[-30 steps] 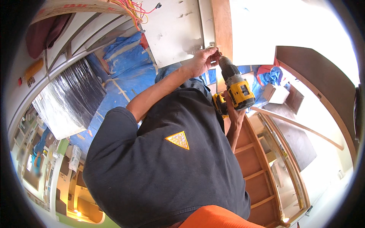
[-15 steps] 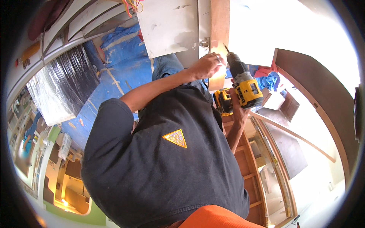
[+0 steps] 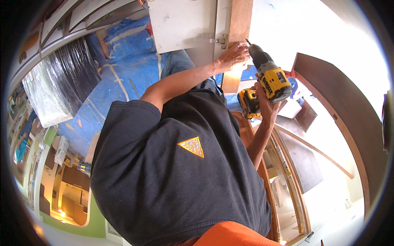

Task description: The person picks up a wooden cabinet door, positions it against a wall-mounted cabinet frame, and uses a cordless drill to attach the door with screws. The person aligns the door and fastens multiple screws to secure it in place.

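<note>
My right hand (image 3: 264, 96) is wrapped round the grip of a yellow and black cordless drill (image 3: 276, 84). The drill points up and slightly left, with a thin bit (image 3: 248, 42) in its chuck and a battery (image 3: 249, 103) at its base. My left hand (image 3: 234, 57) lies against a wooden strip (image 3: 241, 20), close beside the bit. Its fingers are curled together, and whatever they hold is too small or hidden to tell. Just above this hand a metal hinge (image 3: 222, 41) sits at the edge of a white door panel (image 3: 182, 24).
Blue sheeting (image 3: 123, 76) covers the floor at left, beside a plastic-wrapped box (image 3: 53, 90). A dark brown curved panel (image 3: 340, 102) stands at right. A long wooden batten (image 3: 316, 147) slants below it. Another person (image 3: 22, 141) is at the far left edge.
Both hands have moved up, the drill shifting slightly right with my right hand. My left hand has come onto the wooden strip, nearer the drill's tip. The view has shifted slightly.
</note>
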The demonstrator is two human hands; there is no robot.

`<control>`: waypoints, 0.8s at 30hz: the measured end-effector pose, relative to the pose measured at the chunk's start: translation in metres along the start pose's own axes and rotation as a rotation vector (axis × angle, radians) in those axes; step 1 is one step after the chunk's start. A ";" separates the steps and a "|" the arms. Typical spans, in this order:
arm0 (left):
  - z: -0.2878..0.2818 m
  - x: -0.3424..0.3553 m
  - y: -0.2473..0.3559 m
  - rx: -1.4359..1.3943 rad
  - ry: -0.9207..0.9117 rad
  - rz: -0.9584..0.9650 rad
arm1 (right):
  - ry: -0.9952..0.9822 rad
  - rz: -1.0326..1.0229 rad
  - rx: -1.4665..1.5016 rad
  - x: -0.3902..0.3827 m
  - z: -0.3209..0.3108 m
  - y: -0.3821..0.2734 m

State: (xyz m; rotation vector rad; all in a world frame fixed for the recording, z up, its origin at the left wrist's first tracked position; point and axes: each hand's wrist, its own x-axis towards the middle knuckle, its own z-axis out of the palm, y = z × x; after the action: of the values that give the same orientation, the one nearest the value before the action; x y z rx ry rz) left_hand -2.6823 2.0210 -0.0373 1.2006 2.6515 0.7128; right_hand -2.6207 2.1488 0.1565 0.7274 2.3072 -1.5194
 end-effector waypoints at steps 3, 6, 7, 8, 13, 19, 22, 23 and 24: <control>0.013 0.012 0.005 -0.290 -0.216 -0.108 | -0.097 0.002 0.002 0.008 0.002 -0.001; 0.036 0.002 0.013 -1.489 0.435 -0.211 | -0.161 0.011 -0.091 0.017 0.006 -0.001; 0.046 -0.003 0.016 -1.670 0.573 -0.196 | -0.146 0.017 -0.217 0.022 0.008 -0.001; 0.055 -0.008 0.013 -1.647 0.564 -0.125 | -0.180 -0.033 -0.203 0.024 0.013 -0.001; 0.082 -0.009 0.009 -1.697 0.522 -0.089 | -0.224 0.003 -0.156 0.034 0.021 -0.007; 0.033 -0.004 0.010 -1.137 0.273 -0.117 | -0.257 -0.016 -0.187 0.040 0.024 -0.010; -0.009 -0.003 0.006 -0.311 -0.188 -0.205 | -0.278 -0.039 -0.228 0.045 0.029 -0.009; -0.020 -0.003 0.004 -0.397 -0.215 -0.227 | -0.289 -0.054 -0.236 0.047 0.030 -0.009; -0.028 -0.004 0.003 -0.413 -0.216 -0.226 | -0.287 -0.052 -0.257 0.048 0.030 -0.010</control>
State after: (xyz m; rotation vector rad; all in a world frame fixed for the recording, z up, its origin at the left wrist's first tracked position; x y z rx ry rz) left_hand -2.6869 2.0096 -0.0115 0.8033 2.2656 0.9658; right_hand -2.6669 2.1302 0.1281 0.3587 2.2557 -1.2225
